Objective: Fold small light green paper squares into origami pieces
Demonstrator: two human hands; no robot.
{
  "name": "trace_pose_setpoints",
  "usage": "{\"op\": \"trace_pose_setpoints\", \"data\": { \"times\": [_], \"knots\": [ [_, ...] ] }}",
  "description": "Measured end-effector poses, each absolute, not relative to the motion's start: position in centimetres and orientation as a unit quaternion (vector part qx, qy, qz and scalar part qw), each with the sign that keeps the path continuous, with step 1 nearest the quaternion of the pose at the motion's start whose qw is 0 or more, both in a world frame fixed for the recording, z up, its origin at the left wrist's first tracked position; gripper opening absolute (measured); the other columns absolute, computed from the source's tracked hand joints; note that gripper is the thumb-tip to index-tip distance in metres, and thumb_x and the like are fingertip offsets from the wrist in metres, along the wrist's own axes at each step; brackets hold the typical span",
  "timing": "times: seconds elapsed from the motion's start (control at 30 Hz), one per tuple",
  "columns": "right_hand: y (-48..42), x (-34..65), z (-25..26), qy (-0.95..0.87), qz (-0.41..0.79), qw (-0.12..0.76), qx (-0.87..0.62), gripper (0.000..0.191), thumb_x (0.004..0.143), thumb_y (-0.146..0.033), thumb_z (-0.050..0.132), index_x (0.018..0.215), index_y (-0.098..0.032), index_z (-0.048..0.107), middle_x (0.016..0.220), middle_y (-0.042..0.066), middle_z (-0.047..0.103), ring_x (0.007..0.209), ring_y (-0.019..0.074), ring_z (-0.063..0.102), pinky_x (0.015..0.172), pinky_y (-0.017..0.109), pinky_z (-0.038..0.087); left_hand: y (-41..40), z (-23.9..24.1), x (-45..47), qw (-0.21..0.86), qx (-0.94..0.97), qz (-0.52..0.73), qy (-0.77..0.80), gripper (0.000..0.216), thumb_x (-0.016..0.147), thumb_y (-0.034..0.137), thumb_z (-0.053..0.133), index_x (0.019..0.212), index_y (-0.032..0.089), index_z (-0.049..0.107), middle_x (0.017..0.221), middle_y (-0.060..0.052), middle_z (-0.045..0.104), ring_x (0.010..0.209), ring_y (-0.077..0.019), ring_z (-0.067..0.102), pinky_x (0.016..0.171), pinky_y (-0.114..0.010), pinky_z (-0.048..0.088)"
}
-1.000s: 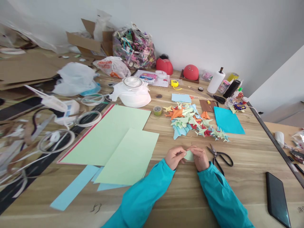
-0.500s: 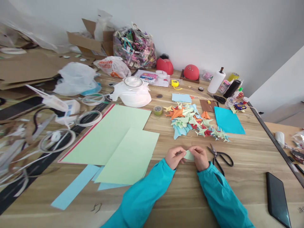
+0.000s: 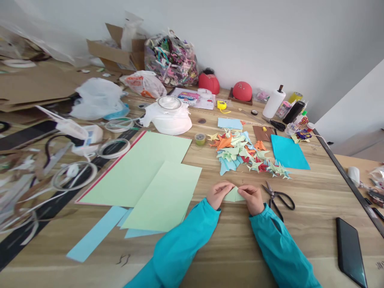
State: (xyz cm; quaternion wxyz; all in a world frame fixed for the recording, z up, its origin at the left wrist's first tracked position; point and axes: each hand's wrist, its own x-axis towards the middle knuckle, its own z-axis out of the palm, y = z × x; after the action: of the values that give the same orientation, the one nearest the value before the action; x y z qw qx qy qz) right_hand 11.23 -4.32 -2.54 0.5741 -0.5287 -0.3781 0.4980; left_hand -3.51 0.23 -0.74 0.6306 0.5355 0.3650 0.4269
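A small piece of pale green paper [image 3: 235, 195], with a crease down its middle, is held between both hands just above the table. My left hand [image 3: 220, 194] pinches its left side, and my right hand [image 3: 251, 197] pinches its right side. Black-handled scissors [image 3: 278, 199] lie partly open to the right of my right hand. Beyond the hands is a heap of folded paper shapes [image 3: 237, 150] in green, orange, blue and red. To the left, large pale green sheets [image 3: 168, 196] overlap, with blue paper strips [image 3: 95, 235] sticking out beside them.
A phone [image 3: 351, 252] rests near the right edge. Bright blue paper [image 3: 289, 152] lies beyond the scissors. A roll of tape [image 3: 199, 139] stands behind the green sheets. Coiled white bands [image 3: 74, 176] and cables clutter the left side. Pincushions [image 3: 242, 91] and bags line the wall.
My hands have moved slightly apart, my left hand a little to the left. More of the small green paper shows between them, with its crease now visible.
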Motion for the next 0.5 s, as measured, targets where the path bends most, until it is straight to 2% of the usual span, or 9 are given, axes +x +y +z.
{"op": "trace_pose_setpoints", "data": {
  "times": [0.1,0.5],
  "knots": [
    [-4.50,11.07,-2.03,-0.421,0.478,0.555,-0.535,0.007,0.063,-0.027,0.072,0.067,-0.021,0.071,0.068,0.001,0.067,0.061,0.0140,0.057,0.058,0.026,0.044,0.34,-0.67,-3.43,0.590,0.572,0.437,0.366,0.025,0.070,0.036,0.062,0.060,0.014,0.065,0.065,-0.004,0.059,0.067,-0.0155,0.054,0.064,-0.027,0.044],
    [-4.50,10.69,-1.45,-0.445,0.467,0.544,-0.537,0.009,0.064,-0.030,0.071,0.067,-0.021,0.070,0.064,0.001,0.065,0.059,0.0144,0.055,0.055,0.027,0.043,-0.02,-1.10,-3.31,0.521,0.642,0.448,0.340,0.022,0.077,0.030,0.055,0.062,0.015,0.055,0.066,-0.002,0.051,0.066,-0.0133,0.050,0.062,-0.024,0.040]
  ]
}}
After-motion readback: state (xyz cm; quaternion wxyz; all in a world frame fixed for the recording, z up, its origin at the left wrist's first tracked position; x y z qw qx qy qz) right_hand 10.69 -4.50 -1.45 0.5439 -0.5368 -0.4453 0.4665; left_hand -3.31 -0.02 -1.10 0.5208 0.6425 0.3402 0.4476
